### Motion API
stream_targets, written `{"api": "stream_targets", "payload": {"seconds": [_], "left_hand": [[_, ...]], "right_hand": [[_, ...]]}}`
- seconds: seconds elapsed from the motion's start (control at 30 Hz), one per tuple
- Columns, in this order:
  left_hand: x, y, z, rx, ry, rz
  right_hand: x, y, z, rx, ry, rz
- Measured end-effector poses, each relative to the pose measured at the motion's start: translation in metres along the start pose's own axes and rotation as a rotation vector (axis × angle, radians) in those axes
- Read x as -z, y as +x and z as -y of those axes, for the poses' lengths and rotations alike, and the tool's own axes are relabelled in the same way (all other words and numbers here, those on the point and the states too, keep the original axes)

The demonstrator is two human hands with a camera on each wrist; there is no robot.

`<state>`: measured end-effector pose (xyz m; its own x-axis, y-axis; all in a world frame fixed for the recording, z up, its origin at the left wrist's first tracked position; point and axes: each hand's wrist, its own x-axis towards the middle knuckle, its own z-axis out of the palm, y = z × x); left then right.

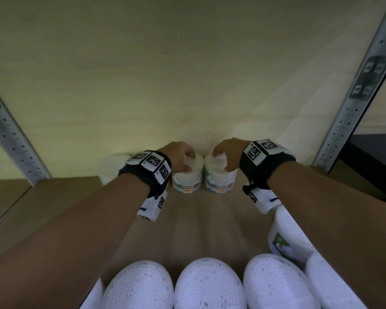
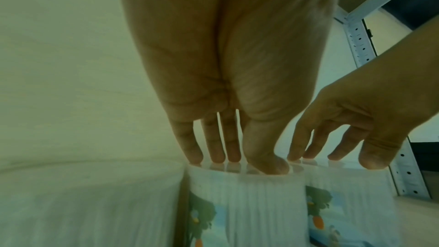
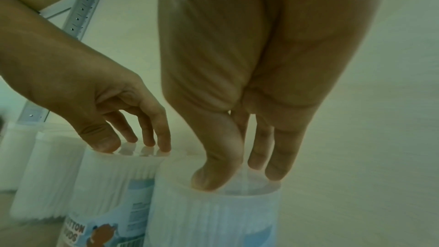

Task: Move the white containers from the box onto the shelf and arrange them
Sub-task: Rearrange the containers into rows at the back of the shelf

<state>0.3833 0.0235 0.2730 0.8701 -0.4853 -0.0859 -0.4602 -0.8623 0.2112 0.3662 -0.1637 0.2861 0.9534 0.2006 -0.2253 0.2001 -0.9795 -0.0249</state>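
Observation:
Two white cotton-bud containers stand side by side at the back of the wooden shelf [image 1: 198, 221]. My left hand [image 1: 185, 160] is on top of the left container [image 1: 187, 178]. In the left wrist view its nearly straight fingers and thumb [image 2: 268, 164] rest their tips on the glossy lid of that container [image 2: 249, 204]. My right hand [image 1: 221, 158] sits the same way on the right container [image 1: 221, 178]. The right wrist view shows its thumb [image 3: 213, 176] and fingertips resting on that lid above the container's wall [image 3: 213, 217].
A third white container [image 1: 112, 166] stands left of the pair, partly behind my left wrist. A row of several white containers [image 1: 210, 284] fills the near edge, one more [image 1: 285, 237] at the right. Perforated metal uprights [image 1: 354, 103] frame the bay; a pale wall closes the back.

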Motion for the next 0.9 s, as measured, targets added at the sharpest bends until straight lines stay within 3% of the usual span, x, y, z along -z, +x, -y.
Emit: {"api": "stream_targets", "payload": {"seconds": [0.33, 0.9], "left_hand": [[0.008, -0.016, -0.015, -0.057, 0.049, 0.099], [-0.004, -0.093, -0.068, -0.196, 0.219, 0.215]], "right_hand": [[0.006, -0.021, 0.011, 0.028, -0.065, 0.083], [-0.011, -0.104, 0.028, 0.076, -0.076, 0.193]]}}
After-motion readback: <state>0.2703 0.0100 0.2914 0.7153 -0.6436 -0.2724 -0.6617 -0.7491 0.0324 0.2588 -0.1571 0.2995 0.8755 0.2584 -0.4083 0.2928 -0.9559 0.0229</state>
